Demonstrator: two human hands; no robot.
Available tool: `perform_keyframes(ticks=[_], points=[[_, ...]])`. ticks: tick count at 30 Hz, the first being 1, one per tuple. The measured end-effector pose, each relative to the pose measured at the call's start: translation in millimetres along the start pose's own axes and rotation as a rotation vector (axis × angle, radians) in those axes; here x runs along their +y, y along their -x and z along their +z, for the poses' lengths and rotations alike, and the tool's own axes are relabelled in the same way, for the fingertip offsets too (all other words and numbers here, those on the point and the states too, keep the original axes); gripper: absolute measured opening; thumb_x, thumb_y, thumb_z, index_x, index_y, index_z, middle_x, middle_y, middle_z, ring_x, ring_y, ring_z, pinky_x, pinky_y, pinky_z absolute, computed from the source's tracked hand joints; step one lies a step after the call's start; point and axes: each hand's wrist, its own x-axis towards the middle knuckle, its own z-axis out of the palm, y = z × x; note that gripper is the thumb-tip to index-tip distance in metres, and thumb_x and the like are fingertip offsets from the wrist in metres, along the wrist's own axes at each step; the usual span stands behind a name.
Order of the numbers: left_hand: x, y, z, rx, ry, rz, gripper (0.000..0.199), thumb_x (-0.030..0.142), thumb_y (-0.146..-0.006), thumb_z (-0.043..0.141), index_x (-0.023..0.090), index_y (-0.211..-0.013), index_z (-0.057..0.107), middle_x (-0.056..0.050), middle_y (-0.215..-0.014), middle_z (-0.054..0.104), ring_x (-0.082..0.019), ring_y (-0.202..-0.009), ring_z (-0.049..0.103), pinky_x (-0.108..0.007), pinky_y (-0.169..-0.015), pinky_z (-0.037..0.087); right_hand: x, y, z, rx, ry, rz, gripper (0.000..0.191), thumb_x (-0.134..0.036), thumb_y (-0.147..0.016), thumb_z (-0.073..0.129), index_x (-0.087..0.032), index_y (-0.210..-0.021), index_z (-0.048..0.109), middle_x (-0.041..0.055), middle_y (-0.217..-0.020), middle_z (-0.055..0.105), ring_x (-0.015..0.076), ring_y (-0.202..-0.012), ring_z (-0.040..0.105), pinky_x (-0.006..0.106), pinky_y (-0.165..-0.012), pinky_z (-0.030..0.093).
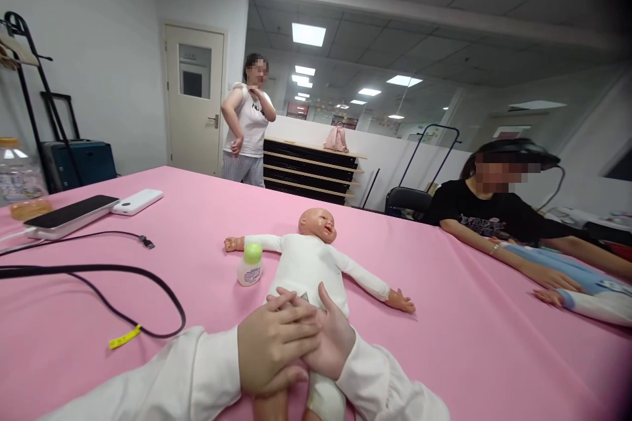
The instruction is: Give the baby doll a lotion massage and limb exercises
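Note:
A baby doll (309,270) in a white suit lies on its back, arms spread and head away from me. Over its lower body my left hand (279,339) lies across the palm of my right hand (332,335). The left fingers are stretched flat over the right palm. My right hand faces up with its thumb raised and fingers extended, partly covered by the left. No object shows between the palms. Close to the doll's arm on the left stands a small white bottle (249,266) with a green cap.
On the pink-covered table (207,223) lie a phone (74,210), a white power bank (138,201) and black cables (143,276). A drink bottle (20,177) stands far left. Another person (488,204) sits at the right, handling a doll in blue; a person (249,122) stands behind.

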Motion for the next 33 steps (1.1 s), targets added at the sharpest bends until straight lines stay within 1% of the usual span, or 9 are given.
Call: perform_keyframes(ticks=[5,9,12,15,18,21,24,29,33], points=[[3.3,0.2,-1.0,-0.092,0.035,0.046,0.044,0.039,-0.089,0.033,0.015,-0.118,0.055,-0.006,-0.120,0.061,-0.022,-0.116,0.050,-0.042,-0.109,0.023,0.6,-2.2,-6.4,-0.027,0.013,-0.024,0.068,-0.064,-0.069,0.055,-0.015,-0.115,0.054,0.0105,-0.126,0.052,0.0204,-0.122,0.044,0.035,-0.107,0.021],[5.1,-1.3,-2.3,-0.064,-0.046,-0.025,0.036,0.032,-0.085,0.041,0.014,-0.111,0.059,-0.009,-0.114,0.064,-0.023,-0.109,0.054,-0.044,-0.101,0.033,0.7,-1.3,-4.3,0.015,0.067,-0.030,0.070,-0.068,-0.071,0.049,-0.016,-0.117,0.052,0.0114,-0.131,0.048,0.0214,-0.124,0.042,0.037,-0.107,0.021],[9.4,0.0,-5.5,-0.036,-0.038,0.040,0.032,0.028,-0.085,0.041,0.013,-0.106,0.060,-0.008,-0.102,0.068,-0.022,-0.097,0.059,-0.041,-0.095,0.038,1.1,-1.1,-3.5,0.000,0.069,-0.055,0.067,-0.068,-0.075,0.044,-0.015,-0.114,0.053,0.0117,-0.126,0.053,0.0212,-0.119,0.047,0.037,-0.106,0.023],[11.3,2.0,-9.4,-0.116,-0.034,0.038,0.037,0.031,-0.086,0.042,0.015,-0.116,0.055,-0.008,-0.118,0.061,-0.023,-0.111,0.053,-0.041,-0.099,0.035,1.9,-1.7,-2.4,0.037,0.070,-0.072,0.067,-0.068,-0.079,0.036,-0.014,-0.114,0.053,0.0132,-0.124,0.053,0.0206,-0.116,0.050,0.036,-0.105,0.026],[9.4,5.8,-12.4,-0.195,-0.100,-0.122,0.040,0.033,-0.086,0.045,0.017,-0.123,0.051,-0.007,-0.128,0.054,-0.024,-0.121,0.045,-0.044,-0.100,0.034,2.7,-2.0,-1.0,0.088,0.088,-0.082,0.068,-0.068,-0.082,0.028,-0.015,-0.116,0.052,0.0130,-0.121,0.055,0.0196,-0.112,0.052,0.036,-0.102,0.031],[12.3,11.2,-14.8,-0.157,-0.137,-0.177,0.034,0.024,-0.087,0.044,0.017,-0.118,0.054,-0.006,-0.118,0.061,-0.023,-0.115,0.051,-0.043,-0.097,0.037,3.3,-1.1,-0.1,0.086,0.101,-0.078,0.068,-0.068,-0.081,0.027,-0.016,-0.115,0.053,0.0115,-0.110,0.060,0.0180,-0.100,0.058,0.036,-0.097,0.035],[24.9,15.4,-20.5,-0.055,-0.115,-0.146,0.024,0.017,-0.085,0.043,0.016,-0.101,0.061,-0.005,-0.104,0.068,-0.022,-0.104,0.057,-0.041,-0.093,0.039,3.0,1.4,0.9,0.092,0.120,-0.084,0.064,-0.067,-0.082,0.029,-0.016,-0.113,0.053,0.0130,-0.115,0.059,0.0199,-0.097,0.059,0.039,-0.094,0.037],[40.2,11.2,-39.2,-0.045,0.014,-0.107,0.022,0.014,-0.085,0.039,0.016,-0.091,0.060,-0.003,-0.078,0.068,-0.015,-0.072,0.060,-0.031,-0.069,0.044,-5.8,7.6,4.1,0.228,0.240,-0.348,0.032,-0.043,-0.083,0.049,-0.021,-0.104,0.057,0.0091,-0.117,0.060,0.0200,-0.108,0.056,0.039,-0.095,0.038],[20.8,-10.2,-41.8,-0.076,0.035,-0.040,0.022,0.017,-0.085,0.039,0.017,-0.088,0.061,-0.003,-0.070,0.065,-0.014,-0.064,0.056,-0.029,-0.061,0.040,-35.1,4.4,9.3,0.320,0.797,-0.608,0.017,-0.030,-0.078,0.060,-0.022,-0.092,0.063,0.0047,-0.098,0.068,0.0204,-0.098,0.062,0.039,-0.092,0.041]])
